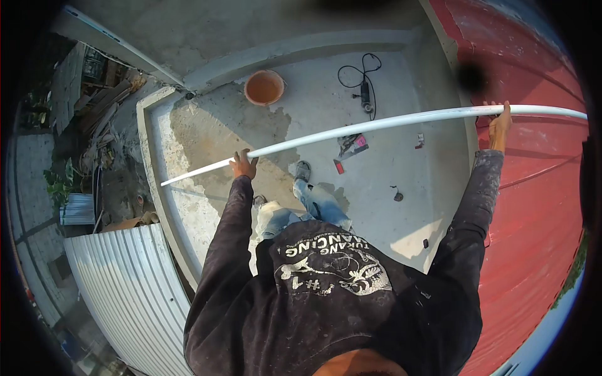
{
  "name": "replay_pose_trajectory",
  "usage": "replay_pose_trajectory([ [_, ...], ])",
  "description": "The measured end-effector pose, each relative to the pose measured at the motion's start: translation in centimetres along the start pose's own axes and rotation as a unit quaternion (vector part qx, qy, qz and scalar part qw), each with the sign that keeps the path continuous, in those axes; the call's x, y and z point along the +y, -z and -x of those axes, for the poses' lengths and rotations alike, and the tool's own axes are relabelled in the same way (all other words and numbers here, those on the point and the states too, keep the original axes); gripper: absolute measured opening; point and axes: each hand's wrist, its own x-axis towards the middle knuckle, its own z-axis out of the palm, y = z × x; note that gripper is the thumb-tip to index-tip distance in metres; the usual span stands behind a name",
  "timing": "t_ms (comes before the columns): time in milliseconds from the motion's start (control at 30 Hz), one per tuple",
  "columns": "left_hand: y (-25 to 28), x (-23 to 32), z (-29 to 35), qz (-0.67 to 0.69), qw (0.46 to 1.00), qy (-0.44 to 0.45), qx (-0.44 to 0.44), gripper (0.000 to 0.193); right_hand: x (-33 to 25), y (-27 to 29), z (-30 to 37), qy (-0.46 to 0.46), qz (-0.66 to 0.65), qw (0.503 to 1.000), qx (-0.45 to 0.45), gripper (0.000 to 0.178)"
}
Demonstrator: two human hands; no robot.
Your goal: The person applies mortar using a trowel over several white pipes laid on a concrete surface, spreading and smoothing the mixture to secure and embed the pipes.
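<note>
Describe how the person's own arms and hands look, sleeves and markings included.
The left sleeve and right sleeve are long and nearly black, ending close to the wrists. Pale, dusty smudges mark both, most clearly the right one below the elbow. The left hand and right hand are ungloved.
</note>
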Motion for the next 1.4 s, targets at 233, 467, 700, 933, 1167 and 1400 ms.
replay_pose_trajectory([
  [233, -1.7, 6.9, -0.5, -0.018, 0.990, -0.085, -0.112, 0.058, 4.1, -0.7, 0.9, -0.068, 0.113, 0.988, 0.083, 0.047],
  [467, -1.5, 8.5, 0.7, -0.093, 0.988, -0.099, -0.077, 0.048, 4.9, 0.7, 1.8, -0.125, 0.151, 0.979, 0.047, 0.050],
  [700, -1.5, 8.0, 0.2, -0.061, 0.977, -0.115, -0.168, 0.036, 5.3, 0.4, 4.8, -0.144, 0.180, 0.969, 0.086, 0.054],
  [933, -4.7, 7.0, -3.9, -0.066, 0.975, -0.119, -0.178, 0.042, 6.2, -1.1, 17.8, -0.091, 0.273, 0.951, 0.111, 0.054],
  [1167, -5.6, 5.8, -6.3, -0.111, 0.957, -0.117, -0.241, 0.060, 21.2, -2.6, 50.8, -0.212, 0.015, 0.967, 0.141, 0.024],
  [1400, 7.9, 31.6, 15.8, 0.192, 0.793, -0.283, -0.505, 0.047, 35.8, -0.6, 91.4, -0.594, 0.194, 0.684, 0.375, 0.044],
])
